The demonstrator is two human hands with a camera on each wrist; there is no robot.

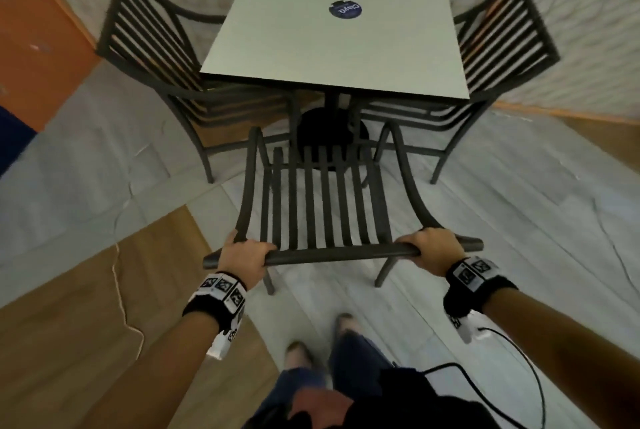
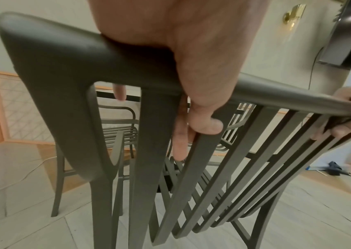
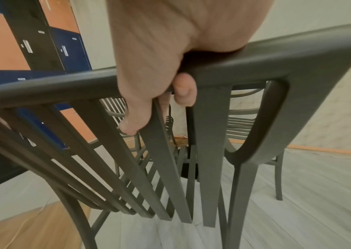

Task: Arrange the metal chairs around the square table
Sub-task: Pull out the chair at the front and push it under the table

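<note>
Head view: you grip top rail of near chair, left hand and right hand wrapped on opposite ends. Chair faces square table, short of its near edge; side chairs already tucked. Push straight, centred on pedestal.

Left wrist: thumb hooked under rail; keep wrist level.

Right wrist: fingers curled round rail; match left's pace, avoid skew.

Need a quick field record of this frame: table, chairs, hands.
table: square light-topped table, round dark sticker on top
side chairs: dark slatted metal chair at left, another at right, both tucked in
held chair: third dark metal chair, near side, not tucked in
left hand: grips top rail
right hand: grips top rail
</note>
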